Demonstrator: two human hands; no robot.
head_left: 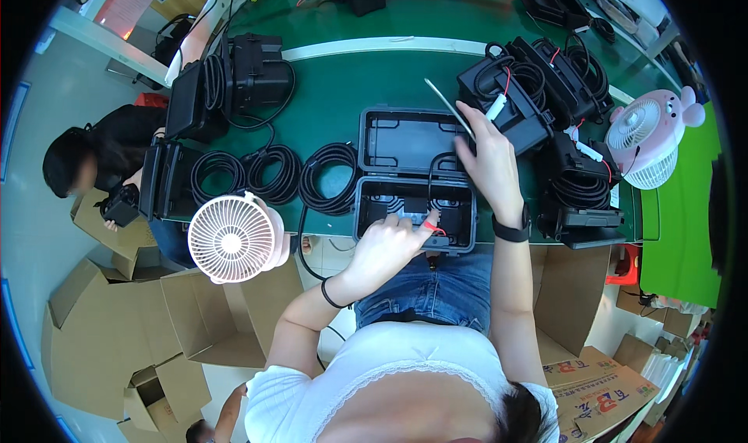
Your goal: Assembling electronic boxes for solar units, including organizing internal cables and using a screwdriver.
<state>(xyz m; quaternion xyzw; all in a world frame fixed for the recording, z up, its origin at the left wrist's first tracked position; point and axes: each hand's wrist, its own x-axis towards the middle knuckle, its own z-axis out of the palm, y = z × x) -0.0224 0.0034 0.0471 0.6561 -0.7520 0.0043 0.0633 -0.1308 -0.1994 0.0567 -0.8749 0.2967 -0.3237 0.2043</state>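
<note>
While the right hand [491, 156] holds one strip [442, 98], the left hand's [388, 244] grip is unclear

Green worktop [327, 84], one, viewed from where I stand above its near edge. Centre: open black case [409, 143], lid laid back towards twelve o'clock. At nine: black cable coils [328, 180], side by side. At ten: upright black cases [259, 73]. At two and three: more black cases [518, 127], clustered, topped with coiled cable [530, 81].
</note>
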